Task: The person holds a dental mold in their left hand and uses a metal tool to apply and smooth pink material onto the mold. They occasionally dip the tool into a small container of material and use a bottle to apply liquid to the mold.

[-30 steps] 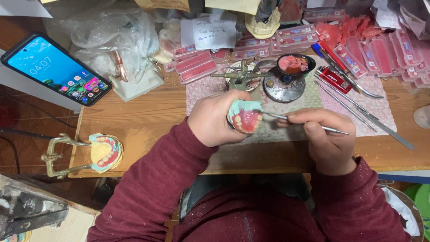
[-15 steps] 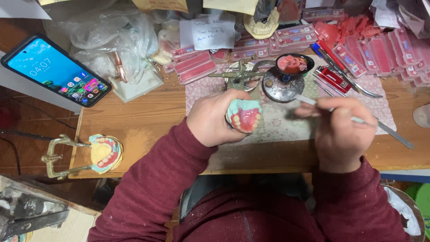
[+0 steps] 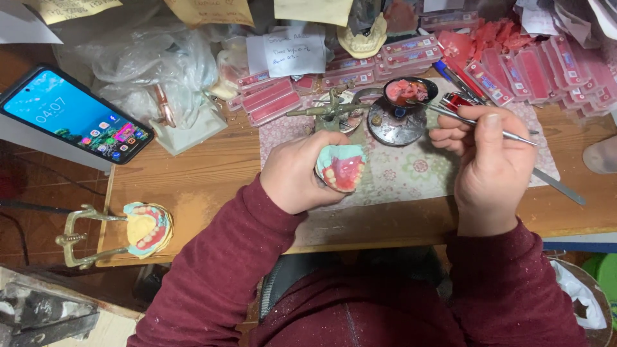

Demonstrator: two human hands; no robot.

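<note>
My left hand [image 3: 297, 172] grips a green dental cast with a pink wax denture and teeth [image 3: 341, 167], held above the wooden table's front part. My right hand [image 3: 486, 157] holds a thin metal wax tool [image 3: 468, 120] like a pen. The tool's tip reaches up and left into a small black bowl of pink wax [image 3: 406, 91] that stands on a round metal base [image 3: 396, 124]. The two hands are apart, with a patterned mat [image 3: 411, 172] between them.
A lit smartphone [image 3: 75, 114] leans at the left. A second denture cast in a brass articulator [image 3: 128, 229] sits at the front left edge. Pink wax packets [image 3: 527, 67], plastic bags [image 3: 151, 61], paper notes and a long metal spatula [image 3: 558, 187] crowd the back and right.
My right hand has left the cast and moved right and away from me, bringing the tool's tip to the wax bowl. My left hand stays in place holding the cast.
</note>
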